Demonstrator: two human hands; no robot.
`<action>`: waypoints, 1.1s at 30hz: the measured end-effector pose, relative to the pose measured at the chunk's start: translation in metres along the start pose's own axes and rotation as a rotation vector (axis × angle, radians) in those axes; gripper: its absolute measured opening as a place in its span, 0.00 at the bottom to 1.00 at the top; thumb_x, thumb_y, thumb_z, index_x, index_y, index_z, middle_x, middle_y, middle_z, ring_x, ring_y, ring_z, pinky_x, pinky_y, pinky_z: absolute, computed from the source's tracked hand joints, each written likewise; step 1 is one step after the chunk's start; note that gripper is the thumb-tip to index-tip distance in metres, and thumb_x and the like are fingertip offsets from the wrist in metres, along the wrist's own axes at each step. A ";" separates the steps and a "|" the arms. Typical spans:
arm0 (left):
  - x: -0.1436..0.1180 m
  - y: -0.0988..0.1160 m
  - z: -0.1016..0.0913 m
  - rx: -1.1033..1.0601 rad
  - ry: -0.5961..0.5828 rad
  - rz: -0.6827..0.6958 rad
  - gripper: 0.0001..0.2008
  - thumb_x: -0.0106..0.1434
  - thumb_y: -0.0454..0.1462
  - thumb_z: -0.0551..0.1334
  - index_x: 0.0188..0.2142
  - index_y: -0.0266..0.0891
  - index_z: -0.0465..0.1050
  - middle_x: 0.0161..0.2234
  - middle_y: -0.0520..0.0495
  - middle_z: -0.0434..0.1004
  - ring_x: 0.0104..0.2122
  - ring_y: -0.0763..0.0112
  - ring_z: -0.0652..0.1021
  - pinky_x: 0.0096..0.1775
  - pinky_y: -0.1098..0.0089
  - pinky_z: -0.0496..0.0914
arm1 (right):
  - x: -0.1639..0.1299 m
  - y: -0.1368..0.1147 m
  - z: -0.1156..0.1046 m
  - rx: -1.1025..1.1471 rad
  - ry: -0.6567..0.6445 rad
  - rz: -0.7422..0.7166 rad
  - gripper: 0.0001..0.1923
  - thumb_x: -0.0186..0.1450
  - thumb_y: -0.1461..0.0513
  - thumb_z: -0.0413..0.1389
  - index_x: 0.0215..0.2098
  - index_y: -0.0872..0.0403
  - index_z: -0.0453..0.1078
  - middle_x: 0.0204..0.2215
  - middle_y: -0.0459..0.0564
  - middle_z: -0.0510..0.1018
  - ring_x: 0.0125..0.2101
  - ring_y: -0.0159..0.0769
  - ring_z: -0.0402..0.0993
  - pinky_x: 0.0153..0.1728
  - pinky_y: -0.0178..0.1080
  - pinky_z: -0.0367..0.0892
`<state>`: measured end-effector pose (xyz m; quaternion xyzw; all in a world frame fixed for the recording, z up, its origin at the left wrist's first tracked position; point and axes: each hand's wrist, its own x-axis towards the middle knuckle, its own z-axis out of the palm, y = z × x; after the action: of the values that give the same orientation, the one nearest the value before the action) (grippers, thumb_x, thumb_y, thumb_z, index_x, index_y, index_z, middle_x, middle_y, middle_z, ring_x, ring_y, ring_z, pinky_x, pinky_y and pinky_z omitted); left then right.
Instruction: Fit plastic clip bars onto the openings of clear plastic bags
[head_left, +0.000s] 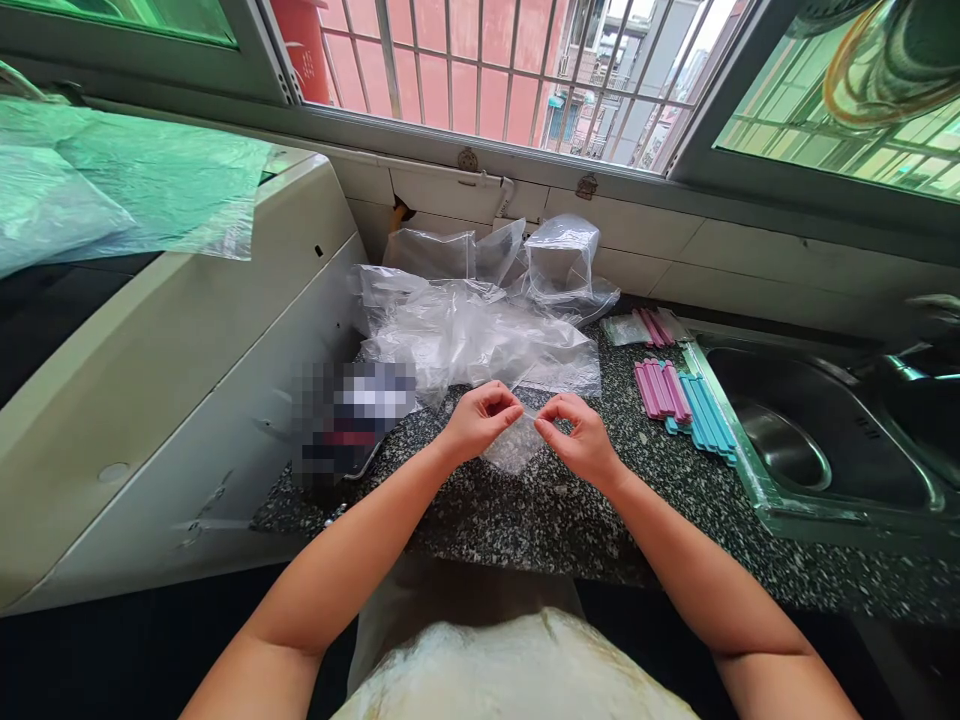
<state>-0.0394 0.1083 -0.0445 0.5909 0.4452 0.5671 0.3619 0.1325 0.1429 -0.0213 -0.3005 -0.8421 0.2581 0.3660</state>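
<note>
Both forearms reach up from six o'clock; the left hand and right hand each pinch, fingers curled nearly closed, the top edge of one small clear plastic bag hanging between them over the speckled stone tabletop. At twelve o'clock lies a crumpled heap of clear bags. At two o'clock lie pink sticks and blue sticks, too many to count, beside one steel sink.
</note>
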 end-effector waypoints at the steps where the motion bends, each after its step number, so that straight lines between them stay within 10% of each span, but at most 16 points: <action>1: 0.000 0.000 0.000 -0.002 -0.001 0.000 0.11 0.56 0.40 0.62 0.22 0.35 0.69 0.23 0.51 0.65 0.24 0.76 0.65 0.27 0.72 0.60 | 0.000 0.000 0.000 -0.001 0.003 -0.005 0.08 0.59 0.65 0.55 0.22 0.52 0.64 0.23 0.45 0.72 0.29 0.35 0.67 0.35 0.40 0.62; 33: 0.000 0.000 -0.001 0.081 -0.082 -0.014 0.10 0.55 0.40 0.62 0.23 0.35 0.69 0.24 0.51 0.65 0.23 0.77 0.63 0.26 0.74 0.59 | -0.002 0.002 0.002 -0.028 -0.025 -0.001 0.08 0.59 0.64 0.54 0.22 0.52 0.64 0.23 0.46 0.71 0.30 0.36 0.67 0.35 0.40 0.62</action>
<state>-0.0402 0.1078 -0.0445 0.6248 0.4566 0.5214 0.3596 0.1323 0.1428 -0.0248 -0.3018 -0.8503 0.2499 0.3515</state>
